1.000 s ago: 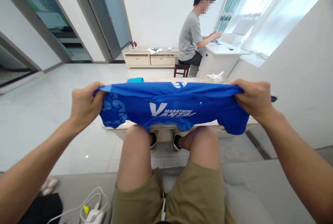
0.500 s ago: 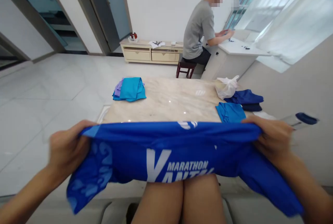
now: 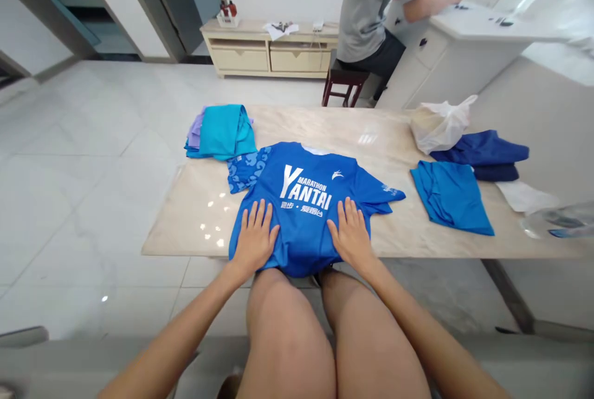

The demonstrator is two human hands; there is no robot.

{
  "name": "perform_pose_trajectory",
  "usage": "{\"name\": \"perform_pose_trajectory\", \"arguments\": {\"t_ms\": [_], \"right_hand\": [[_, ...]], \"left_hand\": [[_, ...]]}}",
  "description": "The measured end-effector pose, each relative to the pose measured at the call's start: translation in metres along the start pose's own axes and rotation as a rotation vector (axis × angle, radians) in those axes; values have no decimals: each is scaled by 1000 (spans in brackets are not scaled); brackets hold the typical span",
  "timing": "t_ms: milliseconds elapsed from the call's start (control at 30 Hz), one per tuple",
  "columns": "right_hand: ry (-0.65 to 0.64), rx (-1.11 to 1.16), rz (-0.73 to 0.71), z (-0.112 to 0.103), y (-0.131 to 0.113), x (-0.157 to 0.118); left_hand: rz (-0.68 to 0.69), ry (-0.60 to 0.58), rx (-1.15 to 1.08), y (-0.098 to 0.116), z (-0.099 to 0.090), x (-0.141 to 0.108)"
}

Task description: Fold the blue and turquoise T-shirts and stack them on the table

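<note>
A blue T-shirt (image 3: 310, 235) with white "MARATHON YANTAI" lettering lies spread on the marble-topped table (image 3: 180, 226), collar toward the far side. Its lower hem hangs over the near edge by my knees. My left hand (image 3: 254, 235) rests flat on the left of the shirt, fingers stretched out. On the right side, my right hand (image 3: 351, 232) presses the fabric with its fingers spread. Both sleeves stick out sideways; the left one has a light-blue pattern and reaches close to a folded stack of teal and purple clothes (image 3: 223, 133).
Right of the shirt lie a folded blue garment (image 3: 452, 198), dark blue clothes (image 3: 485, 148), a white plastic bag (image 3: 440, 124) and a clear bottle (image 3: 561, 221). Beyond the table, a person in a grey T-shirt (image 3: 371, 3) sits on a stool (image 3: 343, 80) at a white desk.
The shirt, earlier held up stretched between both hands, now lies on the table. My hands have let go of it and flattened onto it. The view has tilted lower.
</note>
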State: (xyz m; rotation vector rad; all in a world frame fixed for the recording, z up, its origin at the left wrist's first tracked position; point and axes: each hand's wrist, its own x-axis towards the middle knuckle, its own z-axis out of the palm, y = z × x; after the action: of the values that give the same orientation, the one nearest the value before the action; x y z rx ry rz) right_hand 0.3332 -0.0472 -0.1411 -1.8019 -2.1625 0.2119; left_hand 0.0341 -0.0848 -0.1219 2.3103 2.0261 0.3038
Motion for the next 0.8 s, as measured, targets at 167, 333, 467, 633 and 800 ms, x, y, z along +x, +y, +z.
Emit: {"name": "perform_pose_trajectory", "arguments": {"t_ms": [167, 333, 467, 633, 800], "right_hand": [[-40, -48, -117, 7, 40, 77], [-94, -83, -27, -3, 90, 227], [17, -112, 62, -19, 71, 253], [-21, -87, -134, -25, 47, 106], [-88, -51, -180, -40, 85, -54]], "left_hand": [[22, 40, 6, 0, 26, 80], [-22, 22, -66, 0, 37, 222], [5, 11, -110, 4, 23, 247], [153, 73, -118, -10, 11, 117], [197, -71, -134, -38, -5, 10]]}}
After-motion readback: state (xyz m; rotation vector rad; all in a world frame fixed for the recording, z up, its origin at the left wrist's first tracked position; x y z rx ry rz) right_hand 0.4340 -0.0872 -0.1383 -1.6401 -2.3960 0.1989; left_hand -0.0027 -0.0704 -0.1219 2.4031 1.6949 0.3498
